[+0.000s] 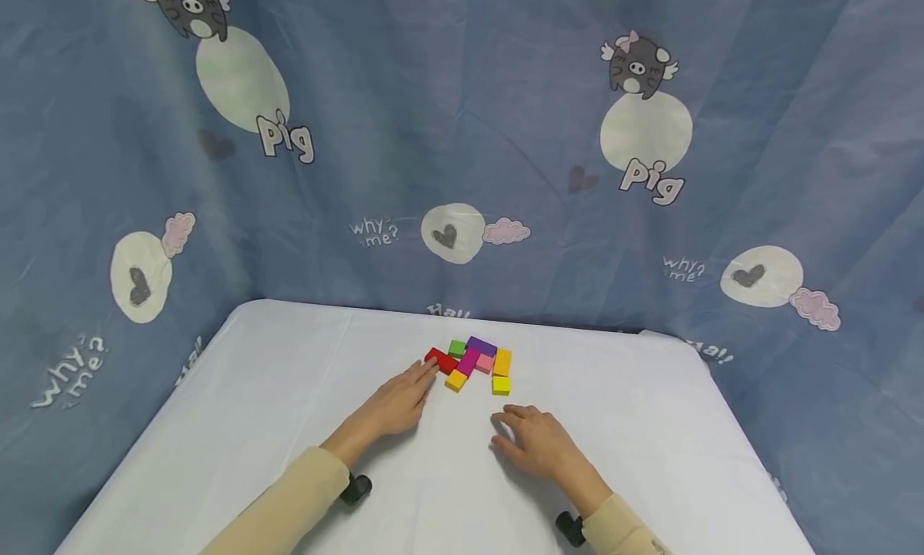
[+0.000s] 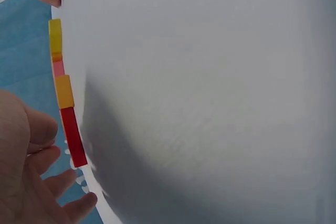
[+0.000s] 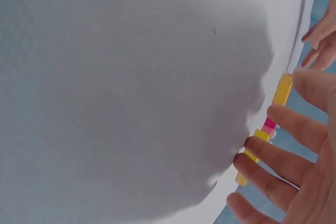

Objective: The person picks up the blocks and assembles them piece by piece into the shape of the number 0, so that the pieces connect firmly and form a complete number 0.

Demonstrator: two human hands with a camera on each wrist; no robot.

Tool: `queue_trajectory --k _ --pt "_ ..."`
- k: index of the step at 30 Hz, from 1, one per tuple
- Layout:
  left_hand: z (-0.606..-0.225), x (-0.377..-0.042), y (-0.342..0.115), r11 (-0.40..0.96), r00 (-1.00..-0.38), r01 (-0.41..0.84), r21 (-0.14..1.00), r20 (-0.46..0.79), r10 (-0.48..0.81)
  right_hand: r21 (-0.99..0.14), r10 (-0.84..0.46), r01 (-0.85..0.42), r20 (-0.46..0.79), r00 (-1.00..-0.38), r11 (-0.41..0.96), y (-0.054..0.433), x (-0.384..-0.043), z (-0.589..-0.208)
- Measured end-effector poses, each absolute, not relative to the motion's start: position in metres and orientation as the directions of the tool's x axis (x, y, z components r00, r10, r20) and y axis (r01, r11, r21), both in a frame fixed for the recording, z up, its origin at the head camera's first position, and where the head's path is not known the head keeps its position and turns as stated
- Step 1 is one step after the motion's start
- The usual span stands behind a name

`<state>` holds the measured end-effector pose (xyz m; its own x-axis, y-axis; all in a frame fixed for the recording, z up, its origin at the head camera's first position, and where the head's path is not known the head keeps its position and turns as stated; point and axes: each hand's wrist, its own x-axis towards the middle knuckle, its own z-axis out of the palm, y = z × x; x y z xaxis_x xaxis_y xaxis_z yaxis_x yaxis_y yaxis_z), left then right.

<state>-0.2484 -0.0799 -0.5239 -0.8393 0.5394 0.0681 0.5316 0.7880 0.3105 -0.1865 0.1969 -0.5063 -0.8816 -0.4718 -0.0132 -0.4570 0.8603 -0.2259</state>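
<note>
A group of coloured blocks lies near the far edge of the table. My left hand [image 1: 399, 400] reaches to its left side, fingers extended, fingertips at the red block [image 1: 443, 361]; whether they touch it I cannot tell. Beside the red one are a green block [image 1: 457, 348], a magenta block [image 1: 468, 362] and a small orange block [image 1: 456, 380]. A purple block [image 1: 482, 346], a pink block [image 1: 485, 363] and a longer amber block [image 1: 502, 362] sit to the right. My right hand [image 1: 537, 441], fingers loosely bent and holding nothing, is nearest the yellow block [image 1: 501, 386].
The white-covered table [image 1: 613, 378] has a blue printed curtain [image 1: 462, 138] behind it and along its sides. Dark wrist cameras show under both cuffs, the left camera [image 1: 356, 488] and the right camera [image 1: 570, 528].
</note>
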Motion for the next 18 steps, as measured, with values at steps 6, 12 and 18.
queue_trajectory --k 6,12,18 --pt "-0.5271 -0.2527 -0.0782 0.772 -0.836 0.537 0.339 0.090 0.542 -0.217 -0.466 -0.451 -0.021 -0.884 0.865 0.1946 -0.1847 -0.5055" --pt "-0.5290 -0.2550 -0.0755 0.794 -0.849 0.515 0.324 0.065 0.524 -0.212 -0.468 -0.457 -0.003 -0.884 0.864 0.1951 -0.1850 -0.5053" --pt "-0.5259 -0.2566 -0.0756 0.820 -0.862 0.489 0.296 0.017 0.507 -0.218 -0.465 -0.452 -0.008 -0.885 0.865 0.1956 -0.1866 -0.5071"
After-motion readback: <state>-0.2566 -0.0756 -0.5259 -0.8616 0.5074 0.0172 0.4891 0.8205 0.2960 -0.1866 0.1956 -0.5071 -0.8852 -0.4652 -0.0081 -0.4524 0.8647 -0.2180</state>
